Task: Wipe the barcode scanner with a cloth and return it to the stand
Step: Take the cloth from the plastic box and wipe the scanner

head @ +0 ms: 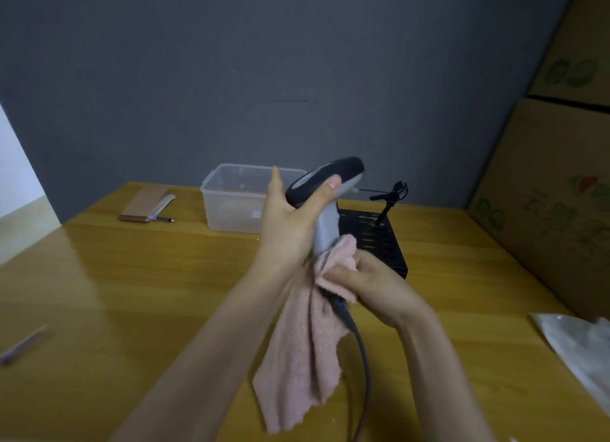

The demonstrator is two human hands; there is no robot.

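My left hand [290,220] grips the grey and black barcode scanner [330,191] by its head and upper handle, holding it upright above the table. My right hand [369,286] is closed on a pink cloth [303,352] wrapped around the base of the scanner's handle. The rest of the cloth hangs down between my forearms. A grey cable [358,349] runs down from the handle's bottom. Behind my hands stands the black stand [391,197], a thin tilted arm with a clip, empty, rising from a black slotted base [379,237].
A clear plastic box [234,200] sits at the back of the wooden table [132,293]. A brown notebook with a pen [145,207] lies at the back left. Cardboard boxes [554,194] line the right side. A clear plastic bag [577,349] lies at the right edge.
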